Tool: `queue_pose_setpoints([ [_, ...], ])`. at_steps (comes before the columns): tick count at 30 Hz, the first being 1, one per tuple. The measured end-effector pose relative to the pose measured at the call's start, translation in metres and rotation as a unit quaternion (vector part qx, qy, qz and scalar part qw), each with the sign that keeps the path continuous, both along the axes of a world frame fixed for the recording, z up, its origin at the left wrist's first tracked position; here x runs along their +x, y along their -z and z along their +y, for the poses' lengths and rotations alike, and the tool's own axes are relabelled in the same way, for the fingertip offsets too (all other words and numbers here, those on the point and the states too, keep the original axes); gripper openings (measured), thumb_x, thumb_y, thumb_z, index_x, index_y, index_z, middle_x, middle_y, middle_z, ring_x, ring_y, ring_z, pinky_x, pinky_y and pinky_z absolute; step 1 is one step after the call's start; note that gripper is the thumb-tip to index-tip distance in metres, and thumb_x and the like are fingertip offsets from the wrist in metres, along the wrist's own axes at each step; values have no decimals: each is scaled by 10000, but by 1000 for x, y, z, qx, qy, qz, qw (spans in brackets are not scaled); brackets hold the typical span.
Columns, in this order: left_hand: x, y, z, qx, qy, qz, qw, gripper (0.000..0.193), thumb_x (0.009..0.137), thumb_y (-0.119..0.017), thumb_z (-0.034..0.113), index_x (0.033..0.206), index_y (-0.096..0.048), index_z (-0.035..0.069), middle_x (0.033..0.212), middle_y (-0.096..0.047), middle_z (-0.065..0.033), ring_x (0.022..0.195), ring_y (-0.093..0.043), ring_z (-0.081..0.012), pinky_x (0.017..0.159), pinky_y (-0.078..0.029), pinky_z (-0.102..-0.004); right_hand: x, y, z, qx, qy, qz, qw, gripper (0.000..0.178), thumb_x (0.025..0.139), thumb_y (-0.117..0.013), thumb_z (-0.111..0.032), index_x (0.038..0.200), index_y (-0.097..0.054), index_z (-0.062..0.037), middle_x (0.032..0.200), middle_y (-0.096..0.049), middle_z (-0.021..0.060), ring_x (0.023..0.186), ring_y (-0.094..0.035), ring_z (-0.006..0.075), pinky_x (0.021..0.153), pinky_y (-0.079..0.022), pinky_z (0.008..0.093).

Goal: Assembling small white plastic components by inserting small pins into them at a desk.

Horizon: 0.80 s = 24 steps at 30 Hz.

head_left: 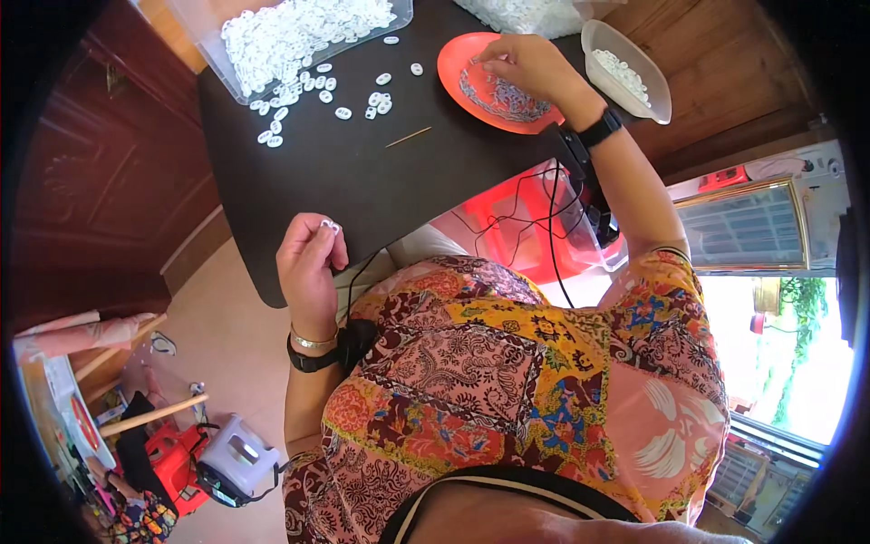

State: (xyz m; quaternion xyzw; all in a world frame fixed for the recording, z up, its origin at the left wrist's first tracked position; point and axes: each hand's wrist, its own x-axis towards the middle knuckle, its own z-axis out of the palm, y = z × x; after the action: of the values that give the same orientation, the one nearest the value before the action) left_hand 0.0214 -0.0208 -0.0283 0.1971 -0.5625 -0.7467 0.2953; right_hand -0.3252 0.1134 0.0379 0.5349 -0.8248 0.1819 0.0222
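Near the table's front edge, my left hand (306, 265) pinches a small white oval plastic piece (330, 227) between thumb and fingertips. My right hand (536, 74) is over a round red plate (459, 56) that holds many tiny greyish metal-looking parts (507, 98). Its thumb and fingers are drawn together at the plate's far left part; whatever is between them is too small to make out. Loose white oval pieces (343, 113) lie scattered left of the plate. A thin wooden stick (408, 137) lies on the dark table (362, 181) between my hands.
A clear plastic bin (214, 56) heaped with white pieces stands far left. Beyond the plate is a clear bag (526, 16) of white pieces, and right of it a white tray (659, 98). Black cables (551, 213) hang by a red container (517, 236) below the table's right edge.
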Motion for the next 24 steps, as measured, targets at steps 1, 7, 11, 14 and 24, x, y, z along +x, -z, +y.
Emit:
queue_pose_setpoints([
  [1, 0, -1, 0, 2, 1, 2, 1000, 118, 892, -489, 107, 814, -538, 34, 638, -488, 3, 550, -414, -61, 509, -306, -201, -7, 4, -4, 2, 1, 2, 1000, 187, 791, -635, -182, 936, -684, -75, 858, -666, 104, 776, -615, 285, 707, -487, 359],
  [7, 1, 1, 0, 0, 4, 13, 1000, 121, 889, -494, 111, 816, -544, 30, 641, -488, 8, 560, -417, -60, 514, -307, -202, -34, 16, -31, 100, 14, 82, 992, 206, 773, -590, -218, 889, -684, -77, 827, -667, 137, 789, -627, 310, 712, -487, 397],
  [11, 2, 3, -1, 1, 10, 17, 1000, 119, 886, -495, 110, 813, -543, 29, 642, -489, 8, 558, -420, -62, 513, -312, -201, -27, 14, -50, 156, 58, 106, 980, 206, 753, -576, -222, 855, -687, -82, 811, -662, 156, 768, -633, 331, 693, -491, 418],
  [14, 2, 0, 0, 4, 15, 21, 1000, 116, 884, -496, 108, 811, -543, 31, 642, -492, 9, 557, -422, -62, 512, -315, -200, -38, 25, -57, 171, 81, 144, 971, 202, 738, -568, -201, 851, -689, -85, 812, -662, 161, 767, -636, 340, 678, -498, 421],
  [24, -2, 0, 2, 1, 5, 15, 1000, 113, 881, -500, 104, 805, -544, 34, 641, -498, 11, 557, -423, -55, 512, -318, -196, -34, 17, -57, 209, 83, 114, 968, 204, 705, -622, -240, 821, -686, -86, 824, -662, 161, 775, -638, 340, 662, -501, 425],
])
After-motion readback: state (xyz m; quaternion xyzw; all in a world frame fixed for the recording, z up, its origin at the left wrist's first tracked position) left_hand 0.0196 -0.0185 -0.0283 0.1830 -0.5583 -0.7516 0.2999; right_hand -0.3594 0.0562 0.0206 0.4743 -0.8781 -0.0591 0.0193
